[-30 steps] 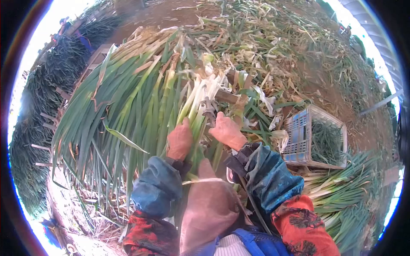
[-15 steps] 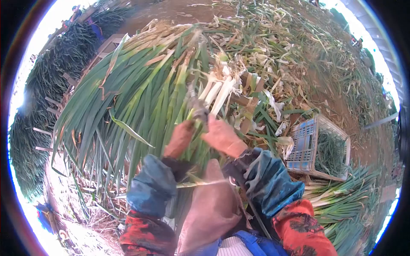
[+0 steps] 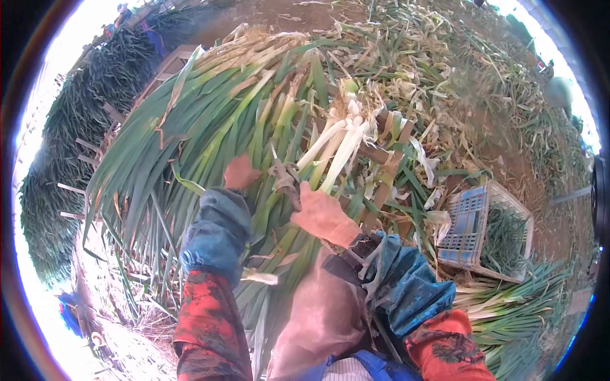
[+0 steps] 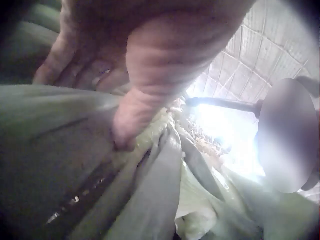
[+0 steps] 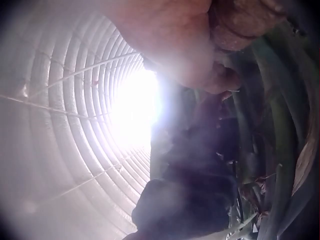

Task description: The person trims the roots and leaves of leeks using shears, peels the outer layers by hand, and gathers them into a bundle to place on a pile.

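A large heap of long green onions lies before me, leaves to the left. My left hand is among their leaves; in the left wrist view its thumb presses a stalk, with curled fingers behind a leaf. My right hand grips a grey air blow gun, its thin nozzle pointing up and left. Close beyond the right hand lie several peeled white green onion stalks, roots away from me. Its grip on the handle is partly hidden.
A blue-and-white plastic crate with greens in it stands at the right. Below it lies another pile of green onions. Peeled husks cover the ground beyond, and a dark leafy stack lines the far left. A hose runs beside my right arm.
The left hand has left the peeled stalks and moved left and up into the leafy heap. The right hand with the blow gun has shifted slightly left of the white stalks.
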The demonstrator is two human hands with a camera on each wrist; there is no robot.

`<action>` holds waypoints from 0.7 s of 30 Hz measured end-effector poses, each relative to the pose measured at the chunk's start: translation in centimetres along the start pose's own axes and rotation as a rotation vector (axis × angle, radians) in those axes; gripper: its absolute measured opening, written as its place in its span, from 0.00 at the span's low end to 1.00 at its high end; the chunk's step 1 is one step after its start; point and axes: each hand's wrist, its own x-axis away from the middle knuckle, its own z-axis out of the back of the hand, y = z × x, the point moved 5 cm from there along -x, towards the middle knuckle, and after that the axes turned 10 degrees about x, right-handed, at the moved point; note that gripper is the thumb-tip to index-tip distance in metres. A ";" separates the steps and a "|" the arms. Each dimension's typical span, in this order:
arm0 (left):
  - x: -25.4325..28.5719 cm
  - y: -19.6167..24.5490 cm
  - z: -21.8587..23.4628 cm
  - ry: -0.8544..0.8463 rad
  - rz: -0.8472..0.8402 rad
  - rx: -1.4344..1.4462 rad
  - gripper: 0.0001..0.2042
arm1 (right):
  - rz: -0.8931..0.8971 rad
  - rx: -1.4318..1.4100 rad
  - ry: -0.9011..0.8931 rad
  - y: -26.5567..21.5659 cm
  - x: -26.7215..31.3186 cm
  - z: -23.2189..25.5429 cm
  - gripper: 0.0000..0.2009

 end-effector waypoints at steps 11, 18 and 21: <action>11.8 4.6 1.6 -0.092 -0.084 -0.256 0.18 | -0.056 -0.051 -0.024 0.1 1.7 -0.2 0.21; 5.4 -0.1 0.2 -0.198 -0.268 -0.113 0.15 | 0.028 -0.060 0.014 1.0 3.0 -0.1 0.21; 3.0 -1.8 -0.8 0.016 -0.104 0.329 0.14 | 0.034 -0.108 0.000 1.4 3.0 0.4 0.22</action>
